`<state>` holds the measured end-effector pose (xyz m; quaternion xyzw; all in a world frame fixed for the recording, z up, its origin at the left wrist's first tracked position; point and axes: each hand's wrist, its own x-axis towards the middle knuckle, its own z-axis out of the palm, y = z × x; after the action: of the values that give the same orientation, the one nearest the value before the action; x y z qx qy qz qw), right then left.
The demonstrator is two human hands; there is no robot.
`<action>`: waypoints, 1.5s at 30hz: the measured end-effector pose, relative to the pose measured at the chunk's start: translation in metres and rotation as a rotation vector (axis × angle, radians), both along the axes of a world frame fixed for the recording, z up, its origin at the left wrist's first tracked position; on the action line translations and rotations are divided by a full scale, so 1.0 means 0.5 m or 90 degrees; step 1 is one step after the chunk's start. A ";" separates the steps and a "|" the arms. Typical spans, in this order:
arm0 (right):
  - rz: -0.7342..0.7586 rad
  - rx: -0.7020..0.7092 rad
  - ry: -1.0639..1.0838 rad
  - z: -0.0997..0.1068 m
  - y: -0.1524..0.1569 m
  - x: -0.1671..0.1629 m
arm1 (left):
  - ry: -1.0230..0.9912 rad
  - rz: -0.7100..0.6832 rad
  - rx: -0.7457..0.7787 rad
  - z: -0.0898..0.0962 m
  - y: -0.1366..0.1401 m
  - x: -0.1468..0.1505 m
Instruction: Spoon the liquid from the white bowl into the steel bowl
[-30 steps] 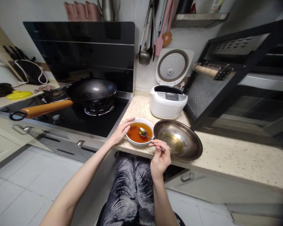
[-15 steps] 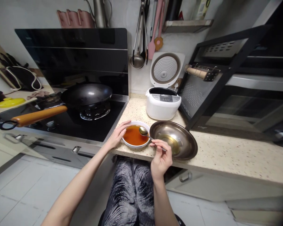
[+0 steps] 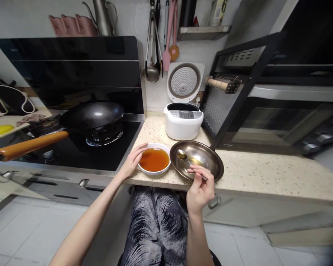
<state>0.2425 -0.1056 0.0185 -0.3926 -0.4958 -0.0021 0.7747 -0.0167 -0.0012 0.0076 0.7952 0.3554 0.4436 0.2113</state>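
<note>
Resting on the left rim of the bowl [image 3: 154,172], the left hand [image 3: 132,162] has its fingers stretched out and slightly apart, with the amber liquid [image 3: 154,160] just to their right. Right of the bowl lies the basin [image 3: 212,159], and over it the spoon [image 3: 181,154] slants from its head, at the far left, back to its handle, at the near right. Clamped on that handle, the right hand's [image 3: 201,189] fingers are nearer the basin than the left's; whether the spoon touches metal, I cannot tell.
</note>
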 end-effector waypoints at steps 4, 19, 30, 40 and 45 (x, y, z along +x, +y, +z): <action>-0.020 -0.005 -0.047 -0.010 -0.006 0.010 | 0.002 0.001 0.002 0.003 -0.001 0.001; 0.025 0.030 -0.186 -0.020 0.005 0.024 | 0.011 0.003 0.014 0.002 0.000 -0.001; 0.018 0.027 -0.278 -0.014 0.007 0.029 | 0.006 0.007 0.004 0.004 -0.002 0.001; -0.007 0.041 -0.201 -0.022 0.002 0.021 | 0.002 0.005 -0.002 0.000 0.000 0.001; 0.034 0.054 -0.092 -0.027 -0.011 -0.008 | -0.005 -0.003 0.001 0.000 0.000 0.002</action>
<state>0.2387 -0.1109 0.0050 -0.3451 -0.5602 -0.0309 0.7524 -0.0156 -0.0012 0.0076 0.7944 0.3524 0.4467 0.2126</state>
